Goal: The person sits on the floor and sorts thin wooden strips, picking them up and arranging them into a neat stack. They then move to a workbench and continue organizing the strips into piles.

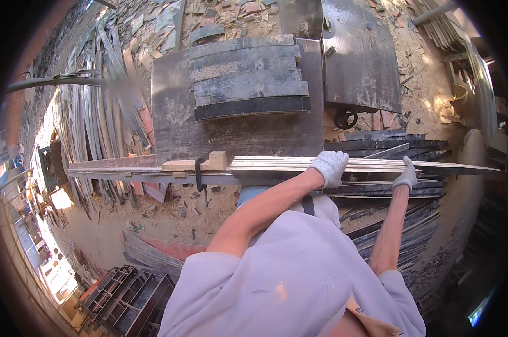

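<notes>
A bundle of long, thin plywood strips (276,163) lies across in front of my body, pale edges up, tapering toward the far right. My left hand (330,168), in a grey-white knit glove, is closed over the bundle near its middle. Farther right, my right hand (405,175), gloved too, grips the same strips with a finger or thumb pointing up along the far side. The bundle's left end meets a wooden stop block (218,160) on a long board (113,172). A dark clamp (199,175) is fastened over that board beside the block.
Beyond the board is a worn metal machine table (175,123) bearing several stacked dark boards (248,90). A second metal table (360,62) with a handwheel (345,118) stands to its right. Long strips (91,112) lie at left, dark board piles (400,230) at right, and offcuts litter the ground.
</notes>
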